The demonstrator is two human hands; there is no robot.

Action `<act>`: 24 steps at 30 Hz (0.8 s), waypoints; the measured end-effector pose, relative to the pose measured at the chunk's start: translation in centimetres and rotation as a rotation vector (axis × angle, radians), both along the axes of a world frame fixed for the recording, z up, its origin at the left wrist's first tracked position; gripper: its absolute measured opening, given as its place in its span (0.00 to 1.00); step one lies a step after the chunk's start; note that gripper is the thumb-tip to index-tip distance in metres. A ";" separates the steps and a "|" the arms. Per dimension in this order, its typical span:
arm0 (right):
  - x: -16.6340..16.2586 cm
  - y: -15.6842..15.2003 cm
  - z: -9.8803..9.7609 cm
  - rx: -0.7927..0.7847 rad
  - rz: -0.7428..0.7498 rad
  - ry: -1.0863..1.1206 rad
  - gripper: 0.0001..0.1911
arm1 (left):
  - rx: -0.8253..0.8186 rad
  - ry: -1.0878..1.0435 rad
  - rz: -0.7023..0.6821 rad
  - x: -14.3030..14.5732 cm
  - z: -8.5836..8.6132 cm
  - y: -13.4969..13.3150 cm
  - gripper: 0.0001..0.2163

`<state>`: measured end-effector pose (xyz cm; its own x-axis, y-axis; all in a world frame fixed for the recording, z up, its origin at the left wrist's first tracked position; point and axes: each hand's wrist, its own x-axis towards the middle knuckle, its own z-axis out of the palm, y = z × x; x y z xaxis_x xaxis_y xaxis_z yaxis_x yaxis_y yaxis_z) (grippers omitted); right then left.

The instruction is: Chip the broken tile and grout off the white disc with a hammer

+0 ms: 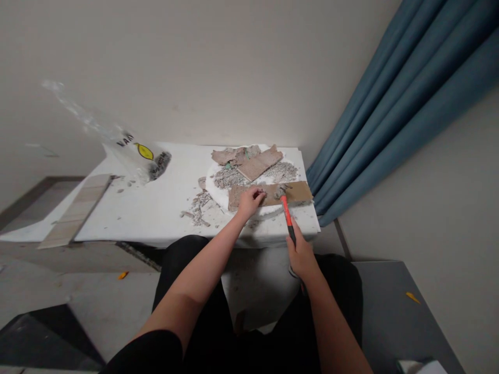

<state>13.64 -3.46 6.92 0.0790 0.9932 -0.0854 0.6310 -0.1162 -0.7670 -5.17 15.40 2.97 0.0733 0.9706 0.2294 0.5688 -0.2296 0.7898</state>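
My right hand is wrapped round the red and black handle of a hammer. The hammer's grey head lies over a long brown board near the table's front right. On the left part of that board rests my left hand, its fingers curled together; whatever they pinch, if anything, is too small to make out. Behind the board, a round white plate carries grey crumbled rubble, a tilted brown slab and a rough, torn-looking piece.
The white-covered table stands against the wall. Loose fragments lie left of the plate. Further left are a clear plastic bag with dark contents and a wooden plank. A blue curtain hangs at the right.
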 end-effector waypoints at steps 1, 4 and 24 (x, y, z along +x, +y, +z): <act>0.0 0.0 0.0 0.000 0.000 0.004 0.35 | -0.003 0.010 -0.005 0.0 -0.1 0.0 0.06; 0.0 0.0 0.1 -0.001 0.007 0.013 0.35 | -0.010 0.031 -0.031 0.1 -0.2 -0.1 0.08; -0.1 -0.2 0.7 -0.020 0.021 -0.035 0.35 | 0.051 0.052 -0.049 0.3 -0.5 -0.3 0.07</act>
